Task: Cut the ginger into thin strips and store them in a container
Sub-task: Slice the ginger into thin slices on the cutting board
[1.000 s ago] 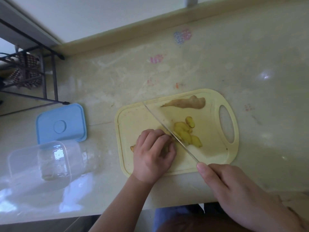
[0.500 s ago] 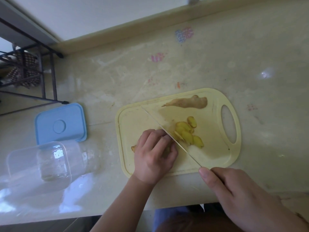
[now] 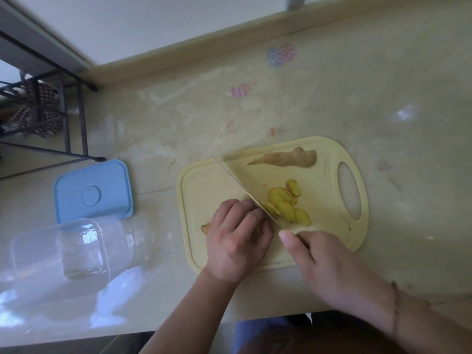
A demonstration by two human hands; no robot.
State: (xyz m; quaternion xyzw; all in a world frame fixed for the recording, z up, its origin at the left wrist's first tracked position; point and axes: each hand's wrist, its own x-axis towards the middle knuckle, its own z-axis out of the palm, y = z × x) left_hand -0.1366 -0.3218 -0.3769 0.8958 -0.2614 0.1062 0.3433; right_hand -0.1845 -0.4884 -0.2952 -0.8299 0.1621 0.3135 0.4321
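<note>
Pale, scuffed tabletop point(image 3: 255, 111) fills the frame, with a yellow cutting board point(image 3: 204, 190) at lower centre. The left hand point(image 3: 237, 238) curls over the ginger piece point(image 3: 205, 228), whose tip peeks out at the hand's left, holding it down with fingertips tucked back, likely to keep them clear of the edge. The right hand point(image 3: 329, 264) has its grip wrapped on the knife point(image 3: 242, 190), index finger laid along the spine for control; the blade runs diagonally toward the upper left, just beside the left knuckles. Cut slices point(image 3: 286, 205) lie to the right of the blade, and an uncut ginger piece point(image 3: 286, 159) waits at the board's far edge. At lower left, a clear container point(image 3: 61, 251) lies on its side near its blue lid point(image 3: 92, 192), ready for storing.

Compared with a second ago, the right hand has slid forward onto the board, pushing the blade through another slice.
</note>
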